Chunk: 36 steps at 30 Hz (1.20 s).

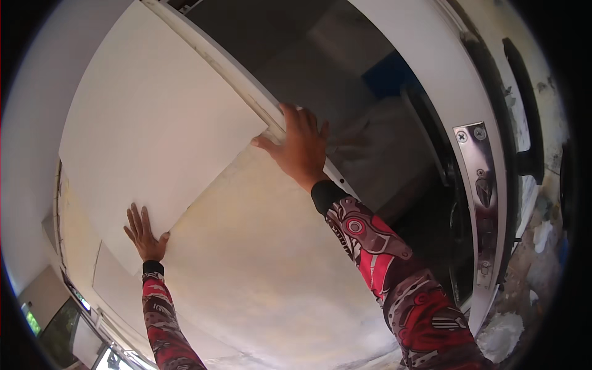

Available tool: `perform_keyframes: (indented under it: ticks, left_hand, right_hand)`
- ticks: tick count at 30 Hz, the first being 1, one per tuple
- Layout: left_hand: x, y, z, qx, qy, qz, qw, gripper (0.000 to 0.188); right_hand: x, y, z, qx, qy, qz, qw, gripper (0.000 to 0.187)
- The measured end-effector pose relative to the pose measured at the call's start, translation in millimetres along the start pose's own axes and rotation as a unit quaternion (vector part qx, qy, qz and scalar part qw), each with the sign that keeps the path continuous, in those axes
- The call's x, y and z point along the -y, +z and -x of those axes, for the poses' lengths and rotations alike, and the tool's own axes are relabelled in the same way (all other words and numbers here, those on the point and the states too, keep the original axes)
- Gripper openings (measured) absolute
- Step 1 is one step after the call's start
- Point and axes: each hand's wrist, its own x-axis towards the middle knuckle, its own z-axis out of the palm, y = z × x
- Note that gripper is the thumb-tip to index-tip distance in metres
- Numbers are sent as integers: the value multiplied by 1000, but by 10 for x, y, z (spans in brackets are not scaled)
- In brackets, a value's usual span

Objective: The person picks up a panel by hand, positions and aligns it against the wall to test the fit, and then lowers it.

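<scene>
A large off-white sheet (160, 117) lies against a cream, patchy panel (265, 246), covering its upper left part. My left hand (145, 234) rests flat on the sheet's lower part near its slanting edge, fingers spread and nothing held. Farther right, my right hand (299, 145) grips the white edge strip (228, 61) that borders the dark opening. Its fingers bend over the strip, and the thumb reaches across to the sheet's corner. The strip under the palm is hidden. Both forearms wear red and grey patterned sleeves with black cuffs.
Beyond the strip is a dark glossy pane (394, 160) with reflections and a blue patch. A white frame with a metal latch plate (475, 166) and a black handle (524, 123) runs down the right. A stained surface lies at far right. Windows (61, 324) show at lower left.
</scene>
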Motion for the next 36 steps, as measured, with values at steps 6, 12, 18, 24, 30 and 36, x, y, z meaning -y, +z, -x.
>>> perform_keyframes:
  ticks: [6,12,18,24,30,36]
  left_hand:
    - [-58,34,-68,-7,0,8,1000,108]
    - [-69,62,-53,-10,7,-2,1000,109]
    - [-48,45,-13,-11,6,-6,1000,112]
    - [-62,35,-66,-12,13,7,1000,108]
    - [-68,63,-67,-13,3,16,1000,109]
    - [-70,84,-78,-8,-6,26,1000,109]
  right_hand:
    - [-42,-73,-20,5,-5,-38,999,92]
    - [-85,-60,8,-4,-12,-37,999,87]
    - [-54,-33,10,-8,-22,-31,999,81]
    - [-66,-65,13,6,-17,-4,1000,82]
    - [-71,1,2,-4,-26,3,1000,83]
    - [-62,-14,-17,13,-29,3,999,83]
